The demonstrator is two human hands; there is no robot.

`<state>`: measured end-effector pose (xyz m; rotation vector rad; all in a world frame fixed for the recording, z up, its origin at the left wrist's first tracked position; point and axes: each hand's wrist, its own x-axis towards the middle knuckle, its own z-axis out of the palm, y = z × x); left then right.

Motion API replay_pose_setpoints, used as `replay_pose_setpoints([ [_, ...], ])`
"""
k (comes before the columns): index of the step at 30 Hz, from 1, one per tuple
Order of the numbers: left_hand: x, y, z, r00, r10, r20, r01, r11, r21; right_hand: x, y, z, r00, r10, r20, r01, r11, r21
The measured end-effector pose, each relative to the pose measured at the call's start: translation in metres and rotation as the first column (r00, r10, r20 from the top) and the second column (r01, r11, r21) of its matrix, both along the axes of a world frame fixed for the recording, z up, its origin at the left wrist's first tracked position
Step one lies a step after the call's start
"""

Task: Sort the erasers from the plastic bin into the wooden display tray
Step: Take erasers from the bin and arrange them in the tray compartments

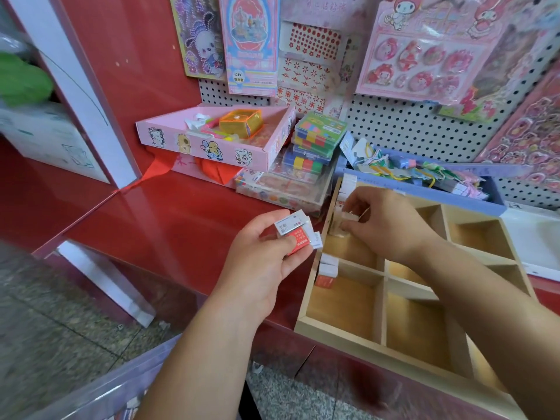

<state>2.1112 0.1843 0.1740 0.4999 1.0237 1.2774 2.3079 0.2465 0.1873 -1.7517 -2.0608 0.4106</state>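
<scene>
My left hand (pixel 262 259) holds a small stack of wrapped erasers (pixel 295 231), white and red-orange, just left of the wooden display tray (pixel 380 301). My right hand (pixel 385 225) reaches over the tray's far left compartment, fingers pinched on one white eraser (pixel 351 217). More erasers stand on edge along the tray's left wall (pixel 328 268), in the far and middle compartments. The other compartments show bare wood. A clear plastic bin's rim (pixel 100 386) appears at the bottom left, its contents mostly hidden.
The tray rests on a glossy red counter (pixel 169 219). Behind it sit a blue box of keychains (pixel 424 177), stacked clear cases of coloured blocks (pixel 315 144) and a pink cardboard tray (pixel 212 134). A pegboard with sticker packs fills the back wall.
</scene>
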Motion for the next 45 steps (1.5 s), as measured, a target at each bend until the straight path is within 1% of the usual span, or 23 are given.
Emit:
replay_pose_setpoints([
  [2,0.000,0.000,0.001,1.000,-0.004,0.005,0.004,1.000,-0.004,0.000,-0.001,0.000,1.000,0.008,0.017,-0.008,1.000,-0.010],
  [7,-0.001,0.001,0.001,1.000,-0.016,0.019,0.017,1.000,-0.017,-0.004,0.001,-0.020,0.996,-0.016,0.084,0.009,0.997,0.079],
  [12,0.000,0.001,0.000,0.999,-0.051,-0.004,0.051,0.998,-0.038,-0.006,0.003,-0.025,0.997,-0.064,0.046,0.058,0.992,0.116],
  [15,0.001,0.001,0.001,0.998,-0.063,-0.010,0.063,0.997,-0.041,-0.004,0.004,-0.025,0.996,-0.053,0.066,0.048,0.995,0.083],
  [17,0.002,0.001,0.002,0.997,-0.072,-0.013,0.072,0.997,-0.036,-0.002,0.003,-0.019,0.997,-0.063,0.051,0.060,0.997,0.048],
  [19,0.003,0.001,0.001,0.997,-0.080,-0.012,0.080,0.996,-0.030,-0.001,-0.001,-0.010,0.997,-0.081,-0.003,0.081,0.993,0.081],
  [20,0.004,0.001,0.002,0.996,-0.086,-0.012,0.086,0.996,-0.026,-0.002,-0.005,-0.004,0.995,-0.084,-0.060,0.090,0.990,0.109],
  [21,0.004,0.001,0.002,0.996,-0.092,-0.010,0.092,0.996,-0.023,-0.005,-0.010,0.001,0.988,-0.076,-0.135,0.090,0.991,0.102],
  [22,0.005,0.001,0.002,0.995,-0.099,-0.004,0.098,0.995,-0.017,-0.009,-0.015,0.007,0.977,-0.056,-0.205,0.069,0.996,0.056],
  [23,0.006,0.000,0.002,0.994,-0.106,0.004,0.106,0.994,-0.011,-0.014,-0.020,0.011,0.967,-0.032,-0.252,0.028,0.999,-0.022],
  [25,0.008,-0.001,0.003,0.993,-0.116,0.016,0.116,0.993,-0.003,-0.022,-0.025,0.016,0.951,-0.002,-0.308,-0.053,0.984,-0.169],
  [27,0.009,-0.002,0.004,0.992,-0.123,0.016,0.123,0.992,0.002,-0.024,-0.025,0.017,0.926,-0.014,-0.378,-0.078,0.970,-0.229],
  [29,0.009,-0.003,0.004,0.992,-0.123,0.011,0.123,0.992,0.002,-0.023,-0.023,0.016,0.880,-0.039,-0.473,-0.097,0.961,-0.259],
  [31,0.008,-0.003,0.004,0.993,-0.115,0.006,0.115,0.993,-0.006,-0.020,-0.022,0.013,0.844,-0.057,-0.533,-0.091,0.965,-0.248],
  [34,0.004,-0.001,0.001,0.997,-0.070,-0.016,0.069,0.997,-0.036,-0.006,-0.015,0.006,0.797,-0.142,-0.587,0.060,0.986,-0.158],
  [35,0.002,0.000,0.000,0.998,-0.055,-0.024,0.054,0.998,-0.043,0.001,-0.012,0.004,0.816,-0.150,-0.559,0.096,0.987,-0.125],
  [36,0.001,0.000,-0.001,0.999,-0.043,-0.030,0.042,0.998,-0.047,0.007,-0.010,0.002,0.867,-0.127,-0.481,0.095,0.991,-0.090],
  [38,0.000,0.001,-0.002,0.999,-0.033,-0.037,0.031,0.998,-0.050,0.013,-0.010,-0.002,0.970,-0.036,-0.242,0.025,0.999,-0.047],
  [39,-0.001,0.001,-0.002,0.999,-0.034,-0.038,0.032,0.998,-0.049,0.013,-0.010,-0.006,0.989,-0.003,-0.145,-0.003,0.999,-0.043],
  [40,-0.001,0.001,-0.002,0.999,-0.035,-0.040,0.033,0.998,-0.049,0.011,-0.010,-0.010,0.997,0.016,-0.082,-0.019,0.999,-0.039],
  [42,0.000,0.002,-0.002,0.998,-0.035,-0.046,0.033,0.998,-0.054,0.004,-0.009,-0.018,1.000,0.024,-0.018,-0.024,1.000,-0.002],
  [45,0.002,0.001,-0.001,0.998,-0.043,-0.054,0.041,0.998,-0.051,-0.004,-0.007,-0.025,1.000,0.007,-0.020,-0.005,0.996,0.092],
])
